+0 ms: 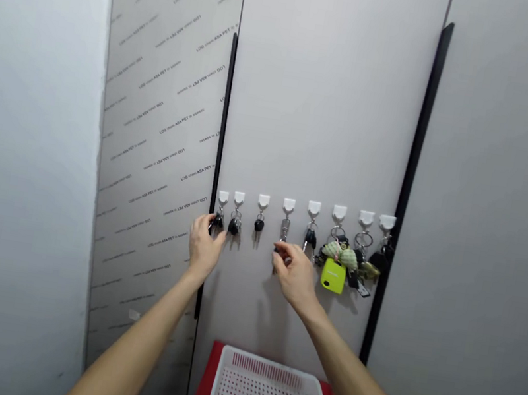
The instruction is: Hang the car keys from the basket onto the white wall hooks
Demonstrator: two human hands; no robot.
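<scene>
Over on the far left, a pale wall [15, 151], and right beside it a printed panel [159, 101] with slanting lettering! A slim black strip [223, 124] stands upright, a thicker black bar [417, 148] tilts, and a grey panel [490, 226] fills the right.

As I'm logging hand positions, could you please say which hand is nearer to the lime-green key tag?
Right: the right hand is just left of the lime-green key tag; the left hand is farther left, by the leftmost keys.
</scene>
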